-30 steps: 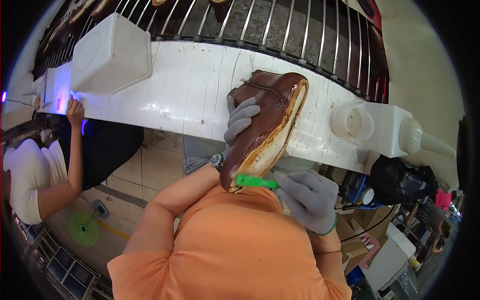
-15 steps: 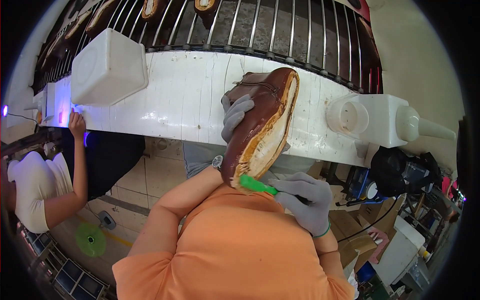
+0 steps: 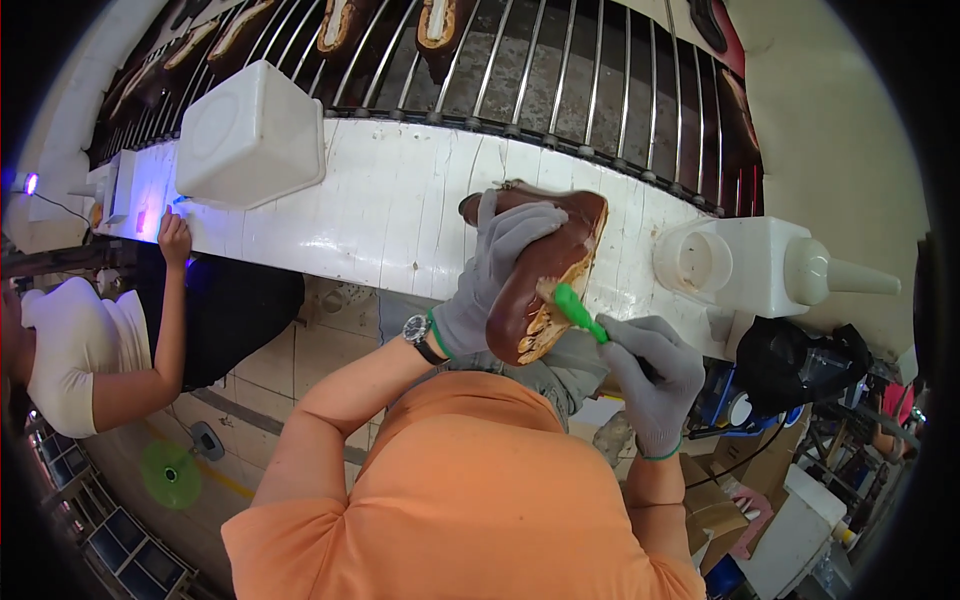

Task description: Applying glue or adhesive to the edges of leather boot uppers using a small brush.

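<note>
A brown leather boot upper point(image 3: 540, 268) is held tilted over the near edge of the white bench, its pale, glue-edged underside turned to the right. My left hand point(image 3: 506, 262), in a grey glove, is closed round the boot's upper side. In my gloved right hand point(image 3: 654, 376) is a green-handled brush point(image 3: 575, 307), gripped between thumb and fingers. Its bristles touch the lower edge of the boot's underside. The palm side of both hands is hidden.
A white plastic box point(image 3: 245, 140) stands on the bench point(image 3: 390, 200) at left. At right lie a white bottle point(image 3: 775, 262) and an open round cup point(image 3: 692, 262). Behind runs a roller conveyor point(image 3: 560, 80) carrying more boots. A co-worker's hand point(image 3: 174, 238) is at far left.
The boot has been turned in my left hand, which now reaches over its top. My right hand has moved the brush up and right, from the boot's lowest end to its side edge.
</note>
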Demonstrator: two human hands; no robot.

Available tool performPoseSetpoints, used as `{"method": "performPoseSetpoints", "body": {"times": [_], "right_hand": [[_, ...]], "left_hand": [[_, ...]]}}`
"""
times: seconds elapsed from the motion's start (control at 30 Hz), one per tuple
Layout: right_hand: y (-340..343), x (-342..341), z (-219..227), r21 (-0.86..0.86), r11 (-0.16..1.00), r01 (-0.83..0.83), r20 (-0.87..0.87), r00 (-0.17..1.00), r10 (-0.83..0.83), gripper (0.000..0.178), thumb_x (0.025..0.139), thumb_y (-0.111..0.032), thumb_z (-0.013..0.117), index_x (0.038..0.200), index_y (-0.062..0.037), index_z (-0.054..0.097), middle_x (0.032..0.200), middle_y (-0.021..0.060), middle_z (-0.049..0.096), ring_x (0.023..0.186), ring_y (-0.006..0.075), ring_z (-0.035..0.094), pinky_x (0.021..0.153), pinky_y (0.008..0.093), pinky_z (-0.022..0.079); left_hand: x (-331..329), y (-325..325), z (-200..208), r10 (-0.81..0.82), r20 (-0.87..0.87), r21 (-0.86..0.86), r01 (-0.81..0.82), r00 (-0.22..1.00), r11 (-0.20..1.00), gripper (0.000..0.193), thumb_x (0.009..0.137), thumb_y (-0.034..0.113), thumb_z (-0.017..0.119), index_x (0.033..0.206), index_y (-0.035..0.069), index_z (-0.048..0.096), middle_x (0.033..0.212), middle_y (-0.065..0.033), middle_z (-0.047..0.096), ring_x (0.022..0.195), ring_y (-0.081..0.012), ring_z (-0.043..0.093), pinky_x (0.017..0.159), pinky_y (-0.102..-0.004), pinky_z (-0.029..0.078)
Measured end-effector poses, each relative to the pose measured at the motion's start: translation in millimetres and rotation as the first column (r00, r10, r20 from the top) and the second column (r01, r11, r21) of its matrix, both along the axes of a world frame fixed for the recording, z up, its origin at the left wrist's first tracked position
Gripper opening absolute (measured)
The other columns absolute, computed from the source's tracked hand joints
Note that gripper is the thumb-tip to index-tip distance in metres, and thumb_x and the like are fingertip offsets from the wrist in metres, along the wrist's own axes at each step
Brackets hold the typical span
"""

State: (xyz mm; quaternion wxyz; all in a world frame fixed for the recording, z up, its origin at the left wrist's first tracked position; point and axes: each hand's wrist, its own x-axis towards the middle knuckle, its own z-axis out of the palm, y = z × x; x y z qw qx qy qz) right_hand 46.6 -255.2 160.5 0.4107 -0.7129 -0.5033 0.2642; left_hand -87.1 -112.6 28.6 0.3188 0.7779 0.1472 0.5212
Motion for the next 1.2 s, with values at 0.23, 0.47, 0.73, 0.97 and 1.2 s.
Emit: {"method": "performPoseSetpoints", "body": {"times": [0.23,0.47,0.73,0.97,1.2], "right_hand": [[3.9,8.3,13.3,0.153,0.981,-0.119,0.122,0.987,0.100,0.028,0.072,0.000,0.078,0.100,-0.0032,0.075,0.079,0.0077,0.067,0.061,0.0148,0.060,0.055,0.0254,0.046],[33.9,32.4,21.7,0.260,0.944,-0.205,0.347,0.932,0.107,0.028,0.071,-0.003,0.080,0.098,-0.0056,0.075,0.079,0.0082,0.067,0.064,0.0196,0.064,0.055,0.0292,0.048],[75.7,65.9,38.6,0.315,0.912,-0.263,0.558,0.828,0.046,0.025,0.075,-0.008,0.079,0.099,-0.0091,0.074,0.079,0.0064,0.067,0.065,0.0217,0.063,0.056,0.0328,0.047],[77.9,74.0,52.1,0.155,0.896,-0.417,0.717,0.671,0.188,0.024,0.076,-0.010,0.078,0.100,-0.0082,0.073,0.079,0.0051,0.066,0.063,0.0190,0.060,0.055,0.0316,0.046],[83.8,75.9,50.3,0.310,0.949,-0.048,0.420,0.903,-0.092,0.019,0.079,-0.006,0.075,0.098,-0.0045,0.074,0.076,0.0080,0.064,0.060,0.0189,0.060,0.055,0.0294,0.046]], "left_hand": [[-17.2,9.7,45.5,-0.120,-0.290,0.089,0.151,0.949,0.984,0.072,0.073,0.027,0.079,0.133,0.010,0.043,0.132,-0.0088,0.047,0.120,-0.0293,0.048,0.103,-0.0595,0.030],[-18.3,51.6,75.4,-0.489,-0.470,-0.153,0.478,0.735,0.865,0.092,0.059,0.035,0.088,0.135,0.009,0.045,0.135,-0.0109,0.046,0.124,-0.0281,0.046,0.110,-0.0502,0.032],[13.0,112.5,77.6,-0.890,-0.224,-0.641,0.627,0.398,0.442,0.079,0.058,0.023,0.095,0.124,0.004,0.056,0.113,-0.0080,0.068,0.103,-0.0160,0.063,0.091,-0.0309,0.052],[35.5,140.2,69.2,-0.935,-0.311,-0.682,0.644,0.173,0.346,0.085,0.056,0.027,0.097,0.129,0.006,0.059,0.125,-0.0082,0.065,0.114,-0.0202,0.061,0.101,-0.0338,0.048],[45.4,135.6,68.6,-0.962,-0.127,-0.755,0.606,0.240,0.251,0.083,0.055,0.025,0.097,0.127,0.006,0.060,0.124,-0.0075,0.066,0.113,-0.0189,0.061,0.101,-0.0334,0.048]]}}
